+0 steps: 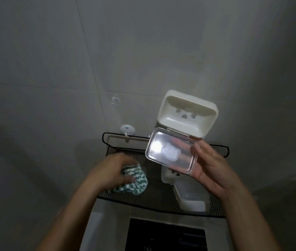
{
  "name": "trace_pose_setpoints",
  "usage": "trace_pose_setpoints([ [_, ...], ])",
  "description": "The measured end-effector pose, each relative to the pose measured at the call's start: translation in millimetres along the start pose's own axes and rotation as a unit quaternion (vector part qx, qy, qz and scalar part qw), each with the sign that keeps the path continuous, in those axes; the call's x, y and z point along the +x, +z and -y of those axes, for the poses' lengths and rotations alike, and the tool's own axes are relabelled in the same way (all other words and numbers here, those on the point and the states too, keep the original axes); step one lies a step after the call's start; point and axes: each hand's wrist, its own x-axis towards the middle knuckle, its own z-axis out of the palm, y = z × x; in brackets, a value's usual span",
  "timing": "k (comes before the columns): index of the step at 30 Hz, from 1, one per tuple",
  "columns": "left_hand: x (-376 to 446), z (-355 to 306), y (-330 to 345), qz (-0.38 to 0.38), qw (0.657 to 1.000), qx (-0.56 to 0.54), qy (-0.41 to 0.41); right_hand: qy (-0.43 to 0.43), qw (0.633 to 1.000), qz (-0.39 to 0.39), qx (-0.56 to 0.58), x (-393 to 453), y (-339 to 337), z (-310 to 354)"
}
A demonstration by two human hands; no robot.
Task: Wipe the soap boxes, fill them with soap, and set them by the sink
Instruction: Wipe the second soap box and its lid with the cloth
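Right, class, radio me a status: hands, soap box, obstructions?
Left hand gripping green-white cloth on mesh shelf. Right hand holding clear lid, box open. Nothing obstructing.

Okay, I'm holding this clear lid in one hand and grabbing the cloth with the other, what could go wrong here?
1. The clear lid sits on the fingers of the right hand above the white soap boxes; it might slip and fall on them.
2. The left hand grips the green and white cloth on the mesh shelf, where the fabric could snag.
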Motion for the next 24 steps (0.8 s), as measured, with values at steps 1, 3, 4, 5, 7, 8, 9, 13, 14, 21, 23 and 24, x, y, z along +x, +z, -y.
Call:
trace_pose_setpoints([
  [1, 0, 2, 6, 0.035, 0.998, 0.056, -0.006, -0.002, 1.000, -0.002, 0.000, 0, -2, 0],
  [3, 2, 3, 21, 0.068, 0.993, 0.092, -0.019, -0.003, 1.000, -0.002, -0.005, 0, -4, 0],
  [4, 4, 4, 26, 0.064, 0.993, 0.097, -0.024, -0.001, 1.000, -0.003, -0.007, -1, -5, 0],
  [5, 6, 3, 29, 0.047, 0.994, 0.093, -0.030, 0.004, 1.000, -0.003, -0.006, -1, -7, 0],
  [7, 9, 4, 31, 0.003, 0.996, 0.063, -0.056, 0.017, 1.000, 0.004, 0.005, -2, -12, 0],
  [8, 9, 4, 30, -0.011, 0.997, 0.040, -0.070, 0.023, 1.000, 0.010, 0.013, -2, -14, 0],
  [9, 9, 4, 28, -0.019, 0.996, 0.012, -0.082, 0.028, 0.999, 0.018, 0.019, -3, -16, 0],
  [13, -2, 0, 3, -0.102, 0.974, -0.172, -0.104, 0.033, 0.999, 0.029, 0.015, -5, -23, 1],
  [14, -7, -3, -7, -0.140, 0.961, -0.216, -0.103, 0.033, 0.999, 0.026, 0.007, -5, -24, 2],
  [21, -33, -58, -70, -0.349, 0.907, -0.236, -0.018, 0.026, 0.999, 0.018, -0.031, -2, -16, 2],
  [23, -32, -81, -66, -0.369, 0.916, -0.154, 0.040, 0.021, 0.999, 0.024, -0.036, 0, -10, 1],
  [24, -29, -91, -60, -0.372, 0.920, -0.104, 0.064, 0.019, 0.999, 0.028, -0.033, 2, -6, 1],
])
